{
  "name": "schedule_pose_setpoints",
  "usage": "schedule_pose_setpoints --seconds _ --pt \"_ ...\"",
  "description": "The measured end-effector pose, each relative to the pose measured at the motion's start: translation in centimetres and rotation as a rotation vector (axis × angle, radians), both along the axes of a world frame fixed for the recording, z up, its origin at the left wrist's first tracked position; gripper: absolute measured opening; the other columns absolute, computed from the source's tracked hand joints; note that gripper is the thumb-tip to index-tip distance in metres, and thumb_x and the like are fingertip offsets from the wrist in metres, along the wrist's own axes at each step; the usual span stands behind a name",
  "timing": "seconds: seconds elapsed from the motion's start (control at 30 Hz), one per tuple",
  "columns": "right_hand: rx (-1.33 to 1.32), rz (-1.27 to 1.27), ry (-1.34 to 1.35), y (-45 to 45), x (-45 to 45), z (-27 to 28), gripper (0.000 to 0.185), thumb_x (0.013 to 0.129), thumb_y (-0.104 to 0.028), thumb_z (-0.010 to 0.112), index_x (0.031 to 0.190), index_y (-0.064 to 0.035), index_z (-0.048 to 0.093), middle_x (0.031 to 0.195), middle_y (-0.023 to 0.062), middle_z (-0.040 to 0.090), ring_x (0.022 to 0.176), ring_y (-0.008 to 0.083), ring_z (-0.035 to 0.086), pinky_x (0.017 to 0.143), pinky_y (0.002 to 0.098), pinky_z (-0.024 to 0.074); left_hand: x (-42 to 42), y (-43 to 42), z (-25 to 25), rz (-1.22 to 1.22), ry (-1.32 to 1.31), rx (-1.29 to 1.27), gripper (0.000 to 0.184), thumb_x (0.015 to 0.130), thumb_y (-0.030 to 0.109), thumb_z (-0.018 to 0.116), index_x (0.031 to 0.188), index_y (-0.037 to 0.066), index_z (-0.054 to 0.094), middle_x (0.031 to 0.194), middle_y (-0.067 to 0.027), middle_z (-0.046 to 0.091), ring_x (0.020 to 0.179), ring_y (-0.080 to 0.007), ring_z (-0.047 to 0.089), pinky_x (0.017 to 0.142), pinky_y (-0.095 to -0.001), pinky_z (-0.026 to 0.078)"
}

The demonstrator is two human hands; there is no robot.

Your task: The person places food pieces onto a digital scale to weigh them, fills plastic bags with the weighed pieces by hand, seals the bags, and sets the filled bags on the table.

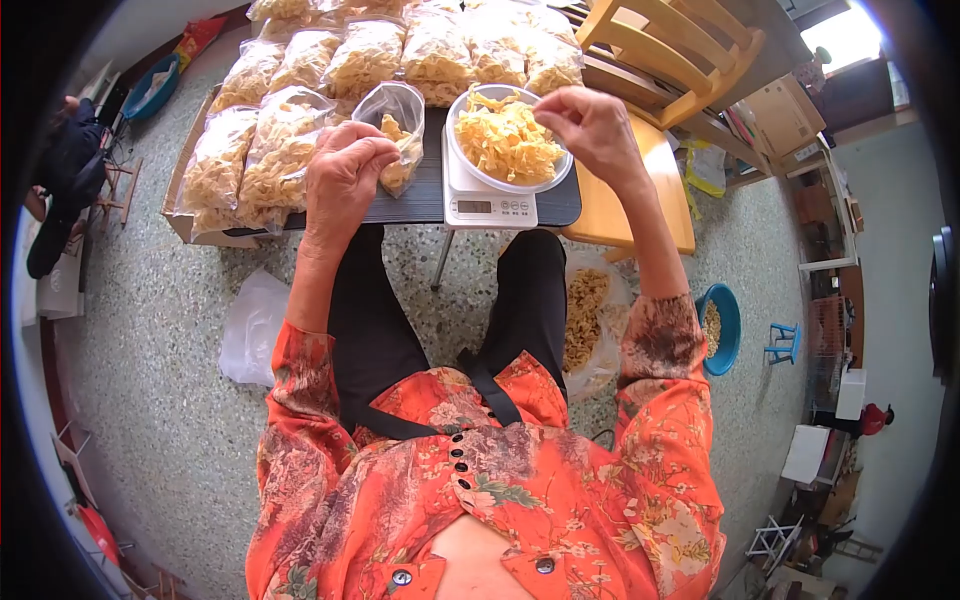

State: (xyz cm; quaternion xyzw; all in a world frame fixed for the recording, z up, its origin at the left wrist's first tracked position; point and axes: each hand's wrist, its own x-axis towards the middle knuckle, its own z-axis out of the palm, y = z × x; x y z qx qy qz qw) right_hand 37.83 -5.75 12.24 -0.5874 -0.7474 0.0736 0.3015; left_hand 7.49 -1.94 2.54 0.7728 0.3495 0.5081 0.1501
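My left hand [345, 178] is closed in a pinch at the left edge of a clear plastic bag [404, 125]. The bag stands open, with some pale yellow dried pieces low inside it. My right hand [597, 135] is raised over the right rim of a round white bowl [508, 184], thumb and fingers pressed together. Whatever is between those fingertips is too small to make out. Pale yellow, curled dried pieces [508, 138] are heaped in the bowl. Under it sits a white digital kitchen scale [490, 208] at the dark table's front edge.
Several filled clear bags [362, 60] crowd the table's back and left. A wooden chair [640, 190] stands to the right. On the floor are a sack of brown dried pieces [588, 325], a blue basin [722, 330] and a white plastic bag [252, 328]. Another person [70, 175] is at far left.
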Motion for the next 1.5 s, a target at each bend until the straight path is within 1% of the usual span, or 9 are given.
schedule_pose_setpoints --seconds 0.07,0.17,0.27,0.43,0.53,0.8,1.2,1.33,1.5 --pt "-0.025 -0.018 -0.049 -1.9 0.3 -0.9 0.025 0.083 -0.025 0.079 0.101 -0.0073 0.075 0.084 0.0101 0.071 0.069 0.0186 0.065 0.071 0.0322 0.0544 0.2 -0.3 0.1 0.036 -0.011 0.002 0.009 0.077 0.007 0.078 0.086 0.006 0.076 0.090 -0.0028 0.068 0.090 -0.0233 0.061 0.081 -0.0349 0.049" --pt "-0.047 -0.042 -0.228 -3.7 0.0 -2.6 0.053 0.076 -0.029 0.083 0.125 -0.0220 0.066 0.110 0.0120 0.060 0.093 0.0257 0.067 0.085 0.0390 0.0555 0.4 -0.7 -0.1 -0.019 -0.001 -0.017 0.009 0.077 0.006 0.077 0.087 0.007 0.077 0.090 -0.0035 0.068 0.090 -0.0237 0.062 0.081 -0.0351 0.050" --pt "0.138 -0.060 -0.346 -4.0 -0.6 -4.4 0.053 0.073 -0.023 0.086 0.122 -0.0188 0.068 0.112 0.0084 0.060 0.085 0.0237 0.067 0.078 0.0357 0.0562 0.8 -1.2 0.0 -0.036 0.037 -0.029 0.009 0.078 0.006 0.077 0.087 0.007 0.077 0.090 -0.0041 0.068 0.091 -0.0238 0.063 0.082 -0.0350 0.050" --pt "0.106 -0.028 -0.220 -3.1 -0.5 -5.4 0.040 0.075 -0.018 0.084 0.114 -0.0152 0.072 0.109 0.0094 0.060 0.091 0.0275 0.066 0.079 0.0382 0.0557 1.0 -1.3 0.0 -0.047 0.051 -0.035 0.009 0.078 0.006 0.077 0.087 0.007 0.077 0.090 -0.0045 0.068 0.091 -0.0240 0.064 0.082 -0.0348 0.051" --pt "0.086 -0.048 -0.123 -2.8 0.2 -5.5 0.031 0.080 -0.016 0.079 0.109 -0.0127 0.071 0.107 0.0111 0.062 0.092 0.0304 0.068 0.081 0.0389 0.0561 1.1 -1.3 -0.2 -0.040 0.055 -0.039 0.009 0.078 0.006 0.077 0.087 0.007 0.076 0.091 -0.0050 0.068 0.091 -0.0241 0.064 0.081 -0.0350 0.051" --pt "0.073 -0.161 0.388 -1.7 1.8 -5.4 0.018 0.090 -0.008 0.071 0.107 -0.0025 0.071 0.083 0.0038 0.069 0.071 0.0079 0.061 0.066 0.0243 0.0531 1.6 -0.9 -0.3 -0.056 0.046 -0.058 0.009 0.079 0.005 0.077 0.088 0.005 0.076 0.092 -0.0061 0.068 0.091 -0.0238 0.064 0.081 -0.0348 0.051" --pt "0.047 -0.143 1.297 0.7 2.5 -4.8 0.019 0.093 -0.009 0.071 0.104 0.0051 0.066 0.079 0.0041 0.067 0.061 0.0079 0.062 0.054 0.0217 0.0564 1.9 -0.5 -0.5 -0.069 -0.004 -0.105 0.010 0.079 0.003 0.077 0.089 0.002 0.076 0.092 -0.0078 0.068 0.089 -0.0235 0.065 0.079 -0.0343 0.052" --pt "0.077 -0.186 1.131 1.6 1.4 -5.1 0.021 0.092 -0.010 0.071 0.107 0.0046 0.065 0.079 0.0047 0.066 0.063 0.0095 0.064 0.057 0.0239 0.0602 2.1 -0.6 -0.6 -0.065 0.001 -0.111 0.010 0.079 0.003 0.076 0.089 0.004 0.076 0.096 -0.0080 0.067 0.093 -0.0239 0.065 0.081 -0.0347 0.052" --pt "0.074 -0.163 1.283 2.5 0.8 -4.4 0.020 0.093 -0.010 0.070 0.107 0.0039 0.064 0.079 0.0046 0.065 0.065 0.0090 0.063 0.062 0.0260 0.0626 2.1 -0.6 -0.6 -0.053 0.015 -0.124 0.012 0.078 0.003 0.077 0.089 0.007 0.077 0.105 -0.0091 0.066 0.099 -0.0246 0.064 0.083 -0.0350 0.052"
